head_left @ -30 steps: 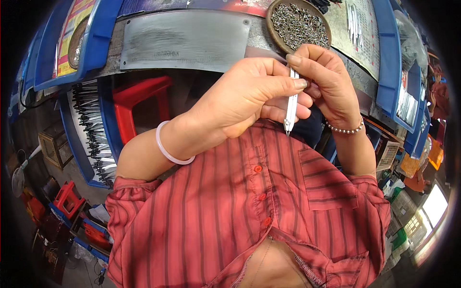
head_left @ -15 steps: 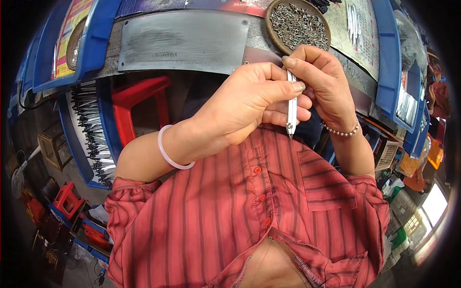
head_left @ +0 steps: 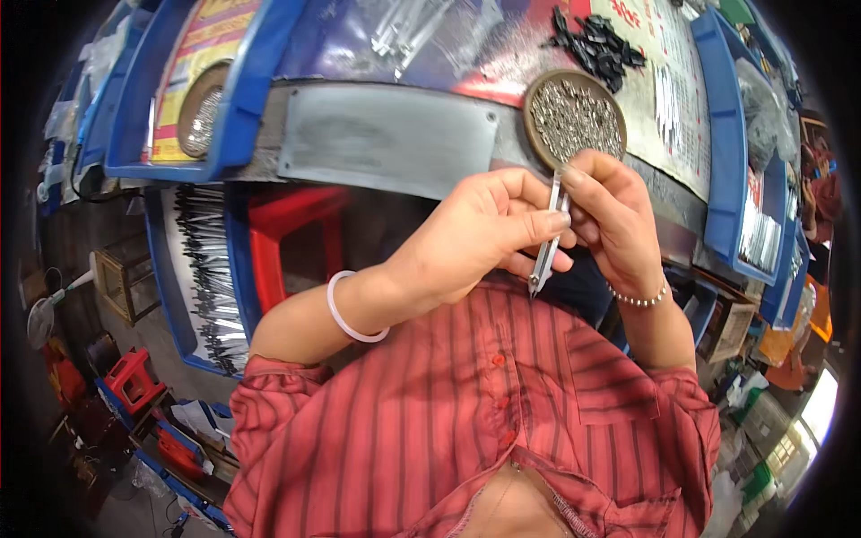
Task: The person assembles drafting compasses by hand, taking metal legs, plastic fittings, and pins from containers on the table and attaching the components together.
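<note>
Between my hands is a slim silver drawing compass (head_left: 549, 242), slanted, with its small screw and pointed end toward my shirt. My left hand (head_left: 484, 231) grips its middle, the thumb pressed on top and the fingers curled beneath. At the upper end, my right hand (head_left: 617, 215) pinches the compass between thumb and forefinger; the fingertips partly hide that end. Just beyond my right hand lies a round brown bowl (head_left: 531, 134) full of small metal screws (head_left: 574, 112). A grey metal plate (head_left: 386, 134) is on the bench beyond my left hand.
Black plastic parts (head_left: 596, 49) lie in a heap behind the bowl. Blue bins (head_left: 242, 99) stand at left and right. A lower blue bin (head_left: 184, 323) holds many silver pieces with black ends, beside a red stool (head_left: 269, 260). Loose silver parts (head_left: 413, 31) lie at the back.
The view has shifted, showing more of the bench's far side. The compass has tilted, its pointed end swinging left; both hands keep hold of it.
</note>
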A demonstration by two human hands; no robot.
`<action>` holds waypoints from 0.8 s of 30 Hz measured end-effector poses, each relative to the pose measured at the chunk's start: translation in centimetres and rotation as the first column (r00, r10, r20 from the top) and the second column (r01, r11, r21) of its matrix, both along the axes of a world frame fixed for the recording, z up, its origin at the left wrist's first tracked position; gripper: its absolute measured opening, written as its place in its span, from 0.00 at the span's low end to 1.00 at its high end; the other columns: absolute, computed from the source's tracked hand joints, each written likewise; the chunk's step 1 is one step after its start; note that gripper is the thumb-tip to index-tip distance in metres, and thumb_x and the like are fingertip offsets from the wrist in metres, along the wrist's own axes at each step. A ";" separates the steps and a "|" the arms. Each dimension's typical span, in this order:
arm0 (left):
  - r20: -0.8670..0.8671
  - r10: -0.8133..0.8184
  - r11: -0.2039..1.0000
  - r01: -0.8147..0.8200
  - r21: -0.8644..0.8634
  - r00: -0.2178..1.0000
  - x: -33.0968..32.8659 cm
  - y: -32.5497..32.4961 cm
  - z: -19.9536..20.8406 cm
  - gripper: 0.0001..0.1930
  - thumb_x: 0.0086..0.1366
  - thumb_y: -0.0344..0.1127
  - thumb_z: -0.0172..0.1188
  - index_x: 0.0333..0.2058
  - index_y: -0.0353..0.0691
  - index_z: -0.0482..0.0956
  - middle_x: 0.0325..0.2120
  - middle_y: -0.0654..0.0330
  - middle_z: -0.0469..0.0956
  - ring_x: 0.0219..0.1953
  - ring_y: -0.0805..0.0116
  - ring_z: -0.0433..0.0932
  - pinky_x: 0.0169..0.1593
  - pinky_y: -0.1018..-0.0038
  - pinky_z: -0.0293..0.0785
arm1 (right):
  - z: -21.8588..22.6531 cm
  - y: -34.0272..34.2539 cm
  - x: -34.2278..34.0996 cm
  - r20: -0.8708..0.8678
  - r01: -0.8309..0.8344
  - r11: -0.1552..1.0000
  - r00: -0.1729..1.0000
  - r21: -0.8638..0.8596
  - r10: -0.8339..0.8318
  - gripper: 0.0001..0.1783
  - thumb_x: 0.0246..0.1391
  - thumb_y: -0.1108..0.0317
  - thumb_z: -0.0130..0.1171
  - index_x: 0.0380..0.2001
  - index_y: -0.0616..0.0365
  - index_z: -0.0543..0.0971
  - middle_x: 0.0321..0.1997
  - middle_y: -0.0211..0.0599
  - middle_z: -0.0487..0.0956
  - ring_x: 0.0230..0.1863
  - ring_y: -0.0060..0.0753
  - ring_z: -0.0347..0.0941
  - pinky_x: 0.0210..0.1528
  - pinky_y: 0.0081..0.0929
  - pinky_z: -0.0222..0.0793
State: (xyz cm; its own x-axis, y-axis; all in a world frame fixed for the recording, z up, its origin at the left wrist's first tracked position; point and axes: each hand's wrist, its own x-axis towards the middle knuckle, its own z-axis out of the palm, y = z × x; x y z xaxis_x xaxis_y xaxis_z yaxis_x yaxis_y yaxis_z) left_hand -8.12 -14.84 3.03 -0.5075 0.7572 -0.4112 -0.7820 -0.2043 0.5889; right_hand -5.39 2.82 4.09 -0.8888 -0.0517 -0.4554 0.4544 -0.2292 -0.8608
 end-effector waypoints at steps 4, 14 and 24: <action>-0.407 0.021 0.986 -0.086 -0.142 0.913 -2.6 -1.9 1.1 0.10 0.63 0.31 0.56 0.41 0.34 0.72 0.28 0.60 0.78 0.29 0.77 0.77 0.30 0.84 0.72 | 1.0 0.0 0.4 -0.122 0.113 0.979 0.983 -0.167 -0.134 0.09 0.59 0.67 0.51 0.28 0.61 0.73 0.15 0.22 0.66 0.12 0.10 0.55 0.15 0.11 0.49; -0.659 -0.750 0.223 -0.914 -0.340 0.062 -15.8 -5.9 -1.1 0.05 0.55 0.27 0.56 0.29 0.32 0.76 0.27 0.49 0.76 0.31 0.51 0.77 0.36 0.63 0.74 | -0.1 -0.4 2.9 -0.113 -0.004 0.988 0.993 -0.157 -0.014 0.09 0.57 0.67 0.54 0.28 0.62 0.73 0.23 0.28 0.73 0.16 0.09 0.61 0.17 0.09 0.56; -0.553 -0.828 0.188 -0.886 -0.423 0.089 -17.2 -2.2 -1.8 0.04 0.48 0.25 0.56 0.26 0.37 0.78 0.27 0.48 0.78 0.33 0.51 0.79 0.35 0.61 0.76 | -0.9 -0.6 4.1 -0.105 0.034 0.993 0.993 -0.110 -0.046 0.10 0.56 0.67 0.56 0.27 0.63 0.73 0.19 0.29 0.71 0.14 0.12 0.60 0.15 0.09 0.54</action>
State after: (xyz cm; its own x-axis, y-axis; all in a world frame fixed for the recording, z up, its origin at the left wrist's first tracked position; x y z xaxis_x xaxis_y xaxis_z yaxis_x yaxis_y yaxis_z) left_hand -25.32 -17.00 1.19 -0.9030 0.3455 0.2556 0.3793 0.9202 0.0964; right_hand -1.27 2.19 3.17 -0.9344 -0.0589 -0.3514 0.3498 -0.3393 -0.8732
